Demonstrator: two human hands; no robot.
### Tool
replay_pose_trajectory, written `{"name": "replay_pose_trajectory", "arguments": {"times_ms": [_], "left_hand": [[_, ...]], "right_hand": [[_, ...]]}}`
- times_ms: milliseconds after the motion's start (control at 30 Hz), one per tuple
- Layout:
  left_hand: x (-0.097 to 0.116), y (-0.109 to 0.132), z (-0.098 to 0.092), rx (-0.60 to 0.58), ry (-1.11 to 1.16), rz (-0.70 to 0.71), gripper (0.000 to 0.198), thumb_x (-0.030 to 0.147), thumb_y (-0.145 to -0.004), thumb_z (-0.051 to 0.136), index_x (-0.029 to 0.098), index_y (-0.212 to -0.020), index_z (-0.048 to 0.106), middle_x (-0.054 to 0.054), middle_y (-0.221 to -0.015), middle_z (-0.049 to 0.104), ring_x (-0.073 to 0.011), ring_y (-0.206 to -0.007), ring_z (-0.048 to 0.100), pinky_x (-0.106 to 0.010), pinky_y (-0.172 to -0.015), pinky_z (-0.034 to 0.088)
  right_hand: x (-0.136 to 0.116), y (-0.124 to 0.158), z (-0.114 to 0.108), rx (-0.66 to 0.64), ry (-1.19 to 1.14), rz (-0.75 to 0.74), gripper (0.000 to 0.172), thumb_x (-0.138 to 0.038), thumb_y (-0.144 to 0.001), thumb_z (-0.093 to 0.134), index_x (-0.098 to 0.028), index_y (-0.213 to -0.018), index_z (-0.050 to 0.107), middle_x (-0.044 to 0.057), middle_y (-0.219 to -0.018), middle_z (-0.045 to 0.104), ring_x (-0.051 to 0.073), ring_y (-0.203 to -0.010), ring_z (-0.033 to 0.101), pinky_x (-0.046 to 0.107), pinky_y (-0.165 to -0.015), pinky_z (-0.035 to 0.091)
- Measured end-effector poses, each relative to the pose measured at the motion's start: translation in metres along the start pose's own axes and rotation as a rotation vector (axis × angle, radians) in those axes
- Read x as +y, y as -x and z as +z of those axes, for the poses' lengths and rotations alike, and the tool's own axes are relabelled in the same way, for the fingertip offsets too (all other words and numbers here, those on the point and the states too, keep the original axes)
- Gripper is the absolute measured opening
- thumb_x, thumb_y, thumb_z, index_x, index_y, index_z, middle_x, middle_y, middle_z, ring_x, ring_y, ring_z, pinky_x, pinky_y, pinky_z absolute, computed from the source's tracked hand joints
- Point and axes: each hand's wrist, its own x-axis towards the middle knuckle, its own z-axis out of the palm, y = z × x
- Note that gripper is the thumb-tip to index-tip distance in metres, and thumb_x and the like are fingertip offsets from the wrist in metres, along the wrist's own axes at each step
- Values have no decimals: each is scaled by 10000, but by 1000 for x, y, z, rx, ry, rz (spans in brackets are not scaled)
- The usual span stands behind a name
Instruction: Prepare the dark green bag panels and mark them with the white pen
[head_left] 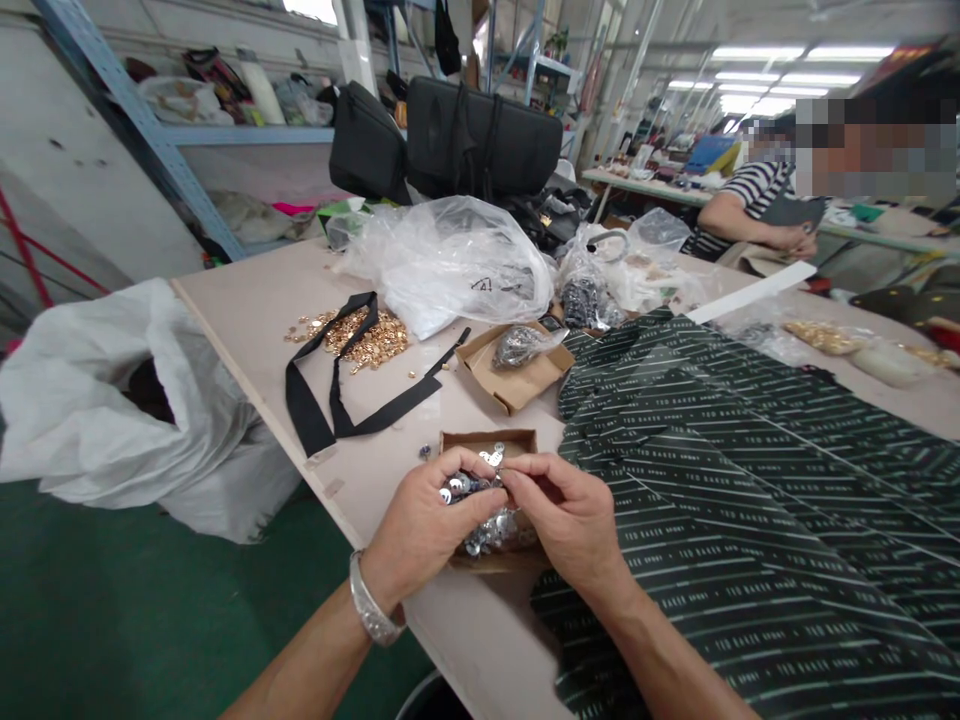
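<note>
My left hand (pixel 442 505) and my right hand (pixel 562 500) meet fingertip to fingertip above an open cardboard box (pixel 487 438). Thumb and forefinger of each are pinched together around something tiny, too small to name. Shiny silver metal discs (pixel 491 535) fill much of the box below, partly hidden by the fingers. A silver bracelet (pixel 370 605) circles my left wrist. Just behind stands a second cardboard box (pixel 510 395) with a clear bag of small dark metal parts (pixel 525 345) in it.
A heap of gold metal pieces (pixel 375 338) and black straps (pixel 311 400) lie on the table at left. Dark printed fabric (pixel 720 480) covers the right side. Plastic bags (pixel 465 260) crowd the back, and another person in a striped sleeve (pixel 757 195) sits at right.
</note>
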Motion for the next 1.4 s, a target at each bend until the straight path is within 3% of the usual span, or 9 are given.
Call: {"name": "replay_pose_trajectory", "arguments": {"times_ms": [167,333,600,733,900,1033,1233,1333,1400], "left_hand": [[3,1,-3,40,56,-49,250,339,-703,756,155,-824,637,10,-711,663,-110,-628,568,-197,-581,460],[5,2,-3,99,153,-81,268,316,-635,787,148,-764,622,34,-612,639,-87,-551,552,-161,-520,427],[4,2,-3,110,137,-54,266,323,-637,784,149,-728,604,23,-644,647,-98,-574,564,-179,-543,452],[3,3,-1,42,41,-14,196,294,-695,746,152,-746,621,18,-687,660,-98,-607,568,-181,-570,456],[1,4,5,-17,-65,95,229,289,-767,732,192,-965,670,14,-837,701,-121,-747,622,-198,-686,485],[1,3,7,-60,-27,111,226,338,-821,701,209,-1006,704,3,-869,728,-138,-786,655,-203,-722,503],[-3,3,6,39,68,84,231,351,-844,677,203,-1017,716,-4,-898,743,-133,-781,661,-185,-701,515],[-6,1,3,76,118,45,281,392,-832,689,189,-1024,725,-17,-896,742,-135,-774,647,-189,-697,509],[-7,-1,1,64,153,25,298,414,-844,674,179,-1017,735,-30,-901,740,-144,-800,640,-199,-716,505]], "right_hand": [[-5,-3,3,-7,-223,181,106,-298,-768,716,-194,-768,737,-8,-589,690,118,-523,624,199,-515,508],[-2,-5,4,-34,-375,308,189,-354,-731,762,-172,-759,720,5,-589,698,122,-510,636,205,-510,528],[3,-7,0,-30,-346,311,203,-358,-720,775,-163,-742,721,-4,-567,676,104,-501,616,194,-516,523],[4,-9,-2,-31,-459,365,249,-384,-689,813,-160,-738,715,7,-577,690,100,-492,620,192,-519,530],[9,-11,-4,-42,-602,378,228,-368,-703,823,-174,-766,722,6,-615,707,94,-518,631,176,-528,527],[9,-9,-5,-75,-562,341,193,-343,-729,810,-172,-755,725,0,-608,703,77,-518,622,154,-537,514],[6,-6,-5,-116,-482,332,213,-374,-740,784,-171,-762,722,-6,-592,683,93,-509,609,180,-516,511],[5,-8,-9,-131,-290,296,203,-381,-786,725,-180,-800,748,6,-605,686,121,-525,613,223,-525,524],[5,-9,-12,-188,-90,169,187,-349,-845,657,-202,-860,772,38,-760,735,164,-682,672,273,-641,558]]}}
